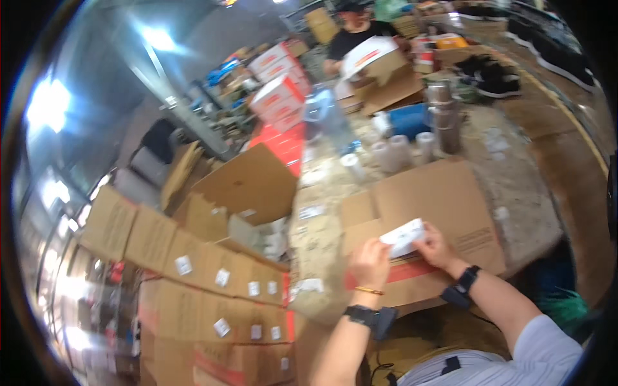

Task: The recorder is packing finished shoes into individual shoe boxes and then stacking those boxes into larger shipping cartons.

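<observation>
A white slip (403,237) stretches between two hands over a brown carton (432,196).
Fingers of the left hand (371,258) pinch the slip's left end, those of the right hand (436,246) its right; the carton lies beneath the fingertips, pale cylinders (400,152) standing beyond them. An uneven pull could crease or tear the slip; a loosened pinch could drop it askew.

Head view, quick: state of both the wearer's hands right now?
Left hand: closed, holding the left end of a flat white paper slip.
Right hand: closed, holding the slip's right end.
</observation>
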A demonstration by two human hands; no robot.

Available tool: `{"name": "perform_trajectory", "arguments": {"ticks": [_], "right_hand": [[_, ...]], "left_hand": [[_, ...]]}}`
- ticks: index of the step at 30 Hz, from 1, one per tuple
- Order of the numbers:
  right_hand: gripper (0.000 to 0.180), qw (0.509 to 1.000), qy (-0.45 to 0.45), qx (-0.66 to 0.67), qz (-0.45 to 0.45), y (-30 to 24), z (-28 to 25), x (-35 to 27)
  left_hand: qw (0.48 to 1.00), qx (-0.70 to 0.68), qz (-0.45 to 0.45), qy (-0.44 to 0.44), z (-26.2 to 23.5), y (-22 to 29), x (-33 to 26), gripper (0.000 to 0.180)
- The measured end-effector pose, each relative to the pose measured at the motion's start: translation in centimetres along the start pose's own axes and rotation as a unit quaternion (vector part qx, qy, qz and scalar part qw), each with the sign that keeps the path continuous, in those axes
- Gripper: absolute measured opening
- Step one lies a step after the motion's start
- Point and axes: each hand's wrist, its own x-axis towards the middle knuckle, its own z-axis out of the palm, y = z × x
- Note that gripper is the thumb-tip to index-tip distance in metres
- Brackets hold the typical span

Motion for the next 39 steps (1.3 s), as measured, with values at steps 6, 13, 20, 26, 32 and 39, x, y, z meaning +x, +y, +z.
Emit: {"name": "perform_trajectory", "arguments": {"ticks": [6,13,20,26,32,39], "right_hand": [[0.018,0.984,0.050,0.126,0.115,1.8,-0.4,-0.5],[0.020,0.997,0.016,0.032,0.072,-2.0,-0.9,-0.1],[0.019,0.994,0.010,0.059,0.096,-2.1,-1.0,-0.3],[0.017,0.997,0.018,0.063,0.043,-0.9,-1.0,-0.2],[0.014,1.000,0.004,0.023,-0.018,0.0,-0.5,0.0],[0.021,0.999,-0.038,0.020,-0.020,0.2,-1.0,-0.2]], "left_hand": [[0.975,-0.118,-0.118,0.148,-5.9,-2.2,3.2,0.010],[0.903,-0.137,-0.228,0.337,-24.8,-11.0,10.6,0.025],[0.749,-0.455,-0.310,0.369,-30.7,-10.9,13.4,0.060],[0.850,-0.381,-0.363,0.008,-15.5,-7.4,8.7,0.036],[0.961,-0.112,-0.115,-0.224,-0.9,-0.3,3.2,0.048],[0.906,-0.183,-0.238,-0.300,2.4,1.7,3.7,0.029]]}}
